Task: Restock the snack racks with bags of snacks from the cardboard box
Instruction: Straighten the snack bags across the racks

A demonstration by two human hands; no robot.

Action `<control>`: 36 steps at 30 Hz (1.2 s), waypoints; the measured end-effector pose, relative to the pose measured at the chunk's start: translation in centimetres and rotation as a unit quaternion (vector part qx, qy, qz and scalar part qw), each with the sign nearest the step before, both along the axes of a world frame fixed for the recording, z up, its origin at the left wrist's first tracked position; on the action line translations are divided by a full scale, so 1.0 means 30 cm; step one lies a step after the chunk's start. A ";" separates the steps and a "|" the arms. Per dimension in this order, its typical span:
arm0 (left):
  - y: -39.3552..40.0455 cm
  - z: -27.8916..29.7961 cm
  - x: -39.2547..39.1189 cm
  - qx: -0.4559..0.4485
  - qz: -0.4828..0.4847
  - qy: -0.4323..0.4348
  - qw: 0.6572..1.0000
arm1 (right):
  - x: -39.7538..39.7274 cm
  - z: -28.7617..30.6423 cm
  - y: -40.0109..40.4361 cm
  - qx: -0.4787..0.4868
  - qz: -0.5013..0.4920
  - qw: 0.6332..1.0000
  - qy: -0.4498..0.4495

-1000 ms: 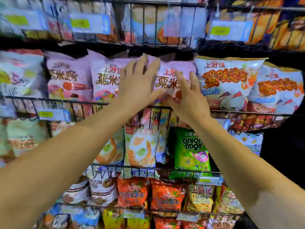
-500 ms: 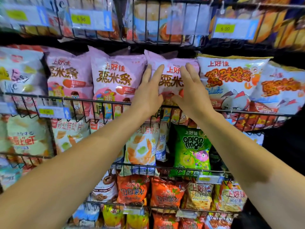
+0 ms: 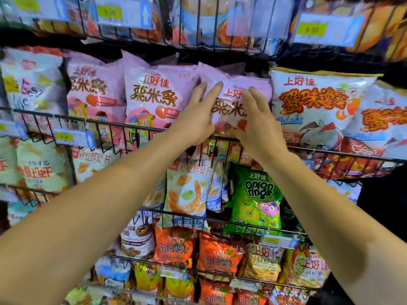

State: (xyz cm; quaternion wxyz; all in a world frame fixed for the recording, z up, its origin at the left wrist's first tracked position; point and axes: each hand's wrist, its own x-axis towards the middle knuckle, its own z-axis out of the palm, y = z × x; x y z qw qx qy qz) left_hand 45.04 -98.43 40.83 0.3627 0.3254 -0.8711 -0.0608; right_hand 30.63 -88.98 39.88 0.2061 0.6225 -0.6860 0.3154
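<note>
- Both hands are up at the second wire rack: our left hand (image 3: 196,115) and right hand (image 3: 257,119) lie flat with fingers straight, one on each side of the face of a pink strawberry corn-stick bag (image 3: 231,100). Neither hand curls round it; they press and steady it.
- That bag stands upright behind the rack's front rail (image 3: 110,124), its lower part tucked below the rail, third in a row with two matching pink bags (image 3: 152,93) to its left.
- We judge the step in hand to be seating this bag squarely in its slot. To do it well, we would push evenly with both palms so the bag slides back without twisting, and keep the label facing out like its neighbours.
- We should press lightly: the bag looks puffed with air and its contents are likely brittle.
- Just right of it stands a white crab-flavour bag (image 3: 315,106); we should keep the pink bag's edge from riding over it.
- Below hangs a green onion rings bag (image 3: 257,199).
- No cardboard box is in view.
</note>
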 end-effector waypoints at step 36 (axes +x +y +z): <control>-0.253 0.025 0.467 0.001 -0.031 0.089 0.996 | 0.493 0.044 -0.265 0.015 -0.020 0.993 -0.113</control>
